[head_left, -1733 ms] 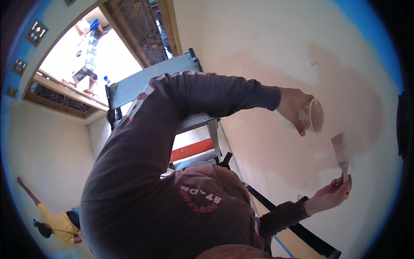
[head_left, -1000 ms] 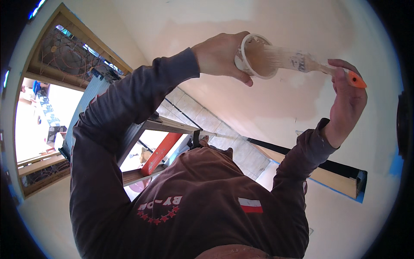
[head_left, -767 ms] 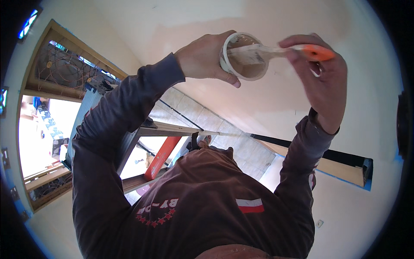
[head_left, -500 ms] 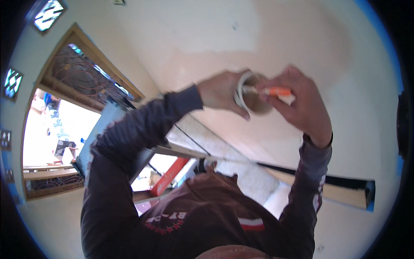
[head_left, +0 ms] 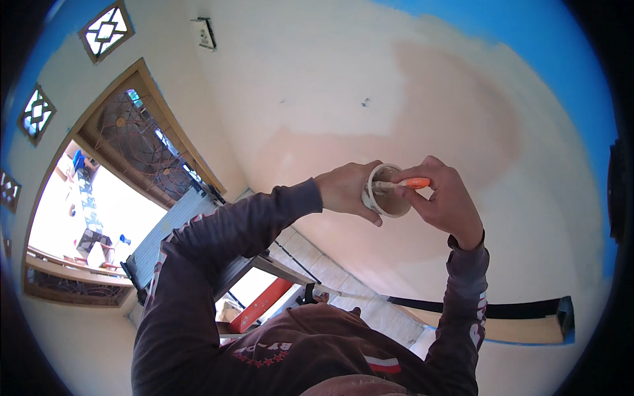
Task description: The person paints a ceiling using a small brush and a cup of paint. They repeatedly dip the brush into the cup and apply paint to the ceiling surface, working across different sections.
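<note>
1. The pale tub (head_left: 395,203) is held before the wall (head_left: 310,72); its left side is clasped by the left hand (head_left: 347,190), thumb lowermost, other fingers curled round and partly hidden;
2. At the tub's right, the brush (head_left: 416,183) is pinched by the right hand (head_left: 448,201) between thumb and fingers; its far end is dipped into the tub;
3. The tub is judged light and thin-walled, best held below its rim; the brush is judged stiff-handled, best held there.
</note>
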Demonstrator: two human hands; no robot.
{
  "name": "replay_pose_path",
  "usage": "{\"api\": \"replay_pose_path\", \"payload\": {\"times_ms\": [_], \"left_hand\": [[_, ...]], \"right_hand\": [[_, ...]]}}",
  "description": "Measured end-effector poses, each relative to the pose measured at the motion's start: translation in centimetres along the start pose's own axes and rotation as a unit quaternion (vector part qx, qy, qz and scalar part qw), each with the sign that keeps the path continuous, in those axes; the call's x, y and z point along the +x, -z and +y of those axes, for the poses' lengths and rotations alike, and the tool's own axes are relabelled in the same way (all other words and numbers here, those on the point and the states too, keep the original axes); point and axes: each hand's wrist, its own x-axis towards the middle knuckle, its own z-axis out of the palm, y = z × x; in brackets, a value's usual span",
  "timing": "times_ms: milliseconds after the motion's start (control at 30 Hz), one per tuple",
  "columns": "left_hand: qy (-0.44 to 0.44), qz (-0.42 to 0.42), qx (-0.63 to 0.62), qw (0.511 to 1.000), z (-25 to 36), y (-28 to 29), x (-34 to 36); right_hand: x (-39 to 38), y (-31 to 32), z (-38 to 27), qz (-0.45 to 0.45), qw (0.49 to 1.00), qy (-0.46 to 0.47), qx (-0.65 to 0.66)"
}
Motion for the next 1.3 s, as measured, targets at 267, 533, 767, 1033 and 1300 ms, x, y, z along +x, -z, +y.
{"api": "replay_pose_path", "payload": {"times_ms": [267, 533, 767, 1033, 1300], "left_hand": [[0.034, 0.014, 0.005, 0.999, 0.3, -0.1, -0.1], [0.031, 0.033, 0.031, 0.998, 0.1, -0.5, -0.1], [0.044, 0.024, -0.01, 0.999, 0.4, -0.6, 0.0], [0.047, 0.024, -0.006, 0.999, 0.4, -0.9, 0.4], [0.027, 0.031, -0.017, 0.999, -0.3, -1.0, 0.2]], "right_hand": [[-2.0, 1.0, 0.2, 0.116, 0.985, -0.034, 0.127], [-4.1, 0.3, 1.9, 0.211, 0.958, -0.122, 0.153], [-4.4, -0.2, 3.2, 0.283, 0.914, -0.159, 0.245], [-5.9, -0.9, 4.7, 0.302, 0.875, -0.234, 0.298], [-7.1, -1.2, 4.7, 0.267, 0.86, -0.208, 0.382]]}}
